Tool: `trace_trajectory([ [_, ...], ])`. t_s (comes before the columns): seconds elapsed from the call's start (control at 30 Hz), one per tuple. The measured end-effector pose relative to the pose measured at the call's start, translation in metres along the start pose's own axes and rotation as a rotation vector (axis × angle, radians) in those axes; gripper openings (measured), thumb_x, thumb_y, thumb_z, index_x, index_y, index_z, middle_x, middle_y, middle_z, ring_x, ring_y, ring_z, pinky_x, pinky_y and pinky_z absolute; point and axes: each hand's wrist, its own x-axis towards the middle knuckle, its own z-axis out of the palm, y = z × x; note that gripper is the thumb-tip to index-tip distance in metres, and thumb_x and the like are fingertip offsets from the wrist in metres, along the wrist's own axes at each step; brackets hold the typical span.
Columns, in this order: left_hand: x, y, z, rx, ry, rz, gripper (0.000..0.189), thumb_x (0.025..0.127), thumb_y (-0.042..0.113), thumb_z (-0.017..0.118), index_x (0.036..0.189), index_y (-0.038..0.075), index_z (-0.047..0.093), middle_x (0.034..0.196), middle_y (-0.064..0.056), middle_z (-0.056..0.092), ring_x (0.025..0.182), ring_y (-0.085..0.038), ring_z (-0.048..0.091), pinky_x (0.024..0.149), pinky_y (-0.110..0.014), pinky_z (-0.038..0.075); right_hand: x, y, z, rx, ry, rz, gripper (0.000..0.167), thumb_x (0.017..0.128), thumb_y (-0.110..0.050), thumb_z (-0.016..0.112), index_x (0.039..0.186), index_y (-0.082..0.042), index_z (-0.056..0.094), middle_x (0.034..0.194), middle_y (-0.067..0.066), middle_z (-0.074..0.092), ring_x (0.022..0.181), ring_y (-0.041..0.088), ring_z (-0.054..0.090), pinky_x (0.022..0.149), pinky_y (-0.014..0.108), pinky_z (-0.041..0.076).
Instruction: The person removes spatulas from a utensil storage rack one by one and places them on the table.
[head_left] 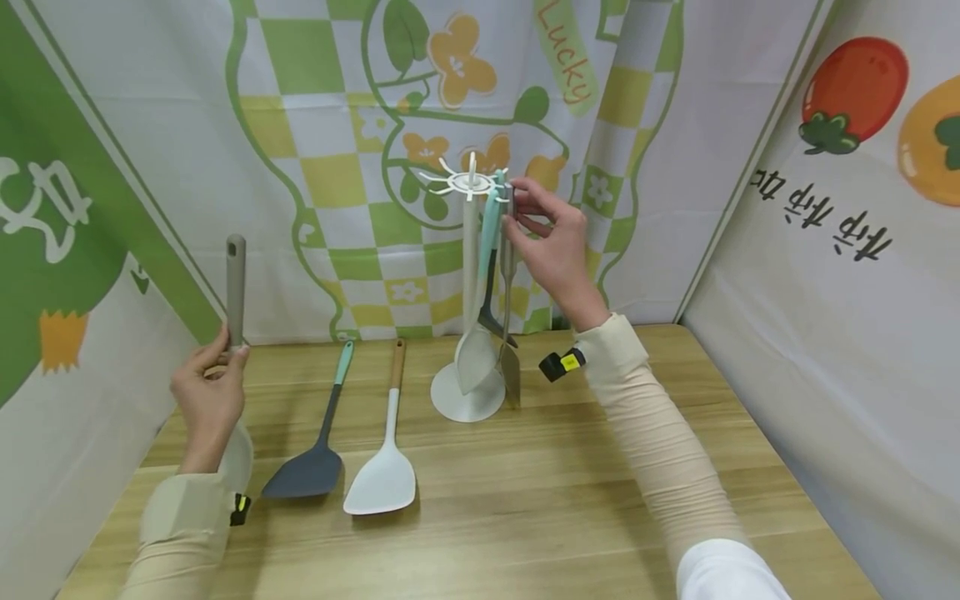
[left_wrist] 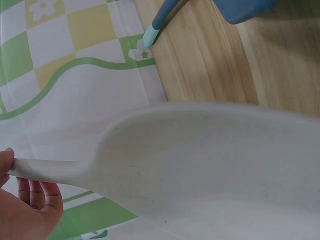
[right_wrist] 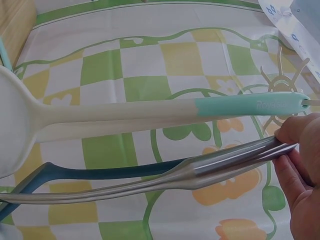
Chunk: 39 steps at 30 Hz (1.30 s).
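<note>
My left hand (head_left: pixel 210 396) grips the lower part of the grey handle (head_left: pixel 236 283) of a spatula, handle up. The spatula's broad pale head (left_wrist: pixel 210 165) fills much of the left wrist view; my forearm partly hides it in the head view. At the rack, my right hand (head_left: pixel 551 242) pinches the top of a steel turner (right_wrist: pixel 215 165) between thumb and fingers, right beside the hooks. The white rack (head_left: pixel 450 398) also bears a white spoon with a mint handle (right_wrist: pixel 250 104) and a dark blue utensil (right_wrist: pixel 110 172).
On the wooden table (head_left: pixel 570 517), a dark spatula with a mint handle (head_left: pixel 307 472) and a white spatula with a wooden handle (head_left: pixel 384 479) lie between my left hand and the rack. Patterned curtains (head_left: pixel 307 108) stand close behind and at both sides.
</note>
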Motion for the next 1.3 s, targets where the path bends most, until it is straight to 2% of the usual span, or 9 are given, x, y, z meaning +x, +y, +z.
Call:
trace_trajectory([
  [0.13, 0.001, -0.002, -0.001, 0.006, 0.003, 0.000, 0.040, 0.093, 0.000, 0.070, 0.132, 0.010, 0.065, 0.093, 0.024, 0.061, 0.079, 0.006, 0.056, 0.062, -0.002, 0.045, -0.001, 0.000, 0.000, -0.002, -0.001, -0.003, 0.035, 0.087, 0.016, 0.067, 0.122, 0.016, 0.063, 0.110, 0.034, 0.069, 0.100, 0.049, 0.068, 0.089, 0.045, 0.061],
  [0.27, 0.001, -0.006, -0.001, 0.016, 0.000, 0.005, 0.040, 0.093, 0.001, 0.070, 0.131, 0.009, 0.066, 0.092, 0.024, 0.061, 0.078, 0.006, 0.055, 0.062, -0.001, 0.044, -0.001, 0.000, 0.000, 0.004, -0.004, 0.018, 0.034, 0.088, 0.016, 0.067, 0.122, 0.015, 0.064, 0.111, 0.034, 0.069, 0.101, 0.049, 0.068, 0.090, 0.040, 0.061],
  [0.7, -0.009, -0.024, -0.003, 0.016, -0.027, 0.007, 0.039, 0.093, -0.002, 0.068, 0.131, 0.003, 0.065, 0.095, 0.031, 0.061, 0.077, 0.008, 0.056, 0.060, -0.001, 0.045, 0.000, 0.001, 0.000, 0.013, 0.000, 0.027, 0.034, 0.088, 0.016, 0.066, 0.122, 0.014, 0.064, 0.111, 0.033, 0.069, 0.102, 0.050, 0.067, 0.091, 0.039, 0.061],
  [0.9, -0.009, -0.031, -0.001, 0.038, -0.021, 0.016, 0.038, 0.093, -0.001, 0.069, 0.130, 0.004, 0.066, 0.091, 0.031, 0.060, 0.076, 0.009, 0.055, 0.060, 0.000, 0.045, 0.001, 0.002, 0.001, 0.013, 0.006, 0.012, 0.034, 0.088, 0.016, 0.066, 0.122, 0.015, 0.064, 0.110, 0.033, 0.069, 0.101, 0.050, 0.068, 0.090, 0.042, 0.061],
  [1.07, -0.009, -0.035, 0.001, 0.064, -0.025, 0.025, 0.038, 0.092, -0.001, 0.071, 0.129, 0.005, 0.068, 0.090, 0.030, 0.060, 0.073, 0.009, 0.055, 0.059, -0.001, 0.044, 0.000, 0.002, 0.000, 0.011, 0.003, 0.013, 0.034, 0.088, 0.015, 0.066, 0.121, 0.014, 0.064, 0.110, 0.032, 0.069, 0.101, 0.049, 0.068, 0.090, 0.039, 0.061],
  [1.17, -0.010, -0.038, 0.001, 0.094, -0.040, 0.027, 0.037, 0.092, -0.001, 0.070, 0.129, 0.004, 0.067, 0.094, 0.023, 0.063, 0.073, 0.009, 0.055, 0.058, -0.001, 0.045, 0.000, 0.001, 0.000, 0.010, 0.000, 0.019, 0.034, 0.088, 0.015, 0.066, 0.122, 0.014, 0.064, 0.111, 0.032, 0.069, 0.101, 0.049, 0.068, 0.090, 0.037, 0.061],
  [1.3, -0.012, -0.043, 0.000, 0.163, -0.080, 0.035, 0.038, 0.095, 0.001, 0.069, 0.133, 0.005, 0.065, 0.111, -0.010, 0.072, 0.071, 0.012, 0.053, 0.055, -0.002, 0.044, -0.001, 0.001, 0.000, 0.006, -0.003, 0.028, 0.034, 0.088, 0.015, 0.067, 0.122, 0.014, 0.064, 0.111, 0.032, 0.069, 0.102, 0.048, 0.068, 0.090, 0.036, 0.061],
])
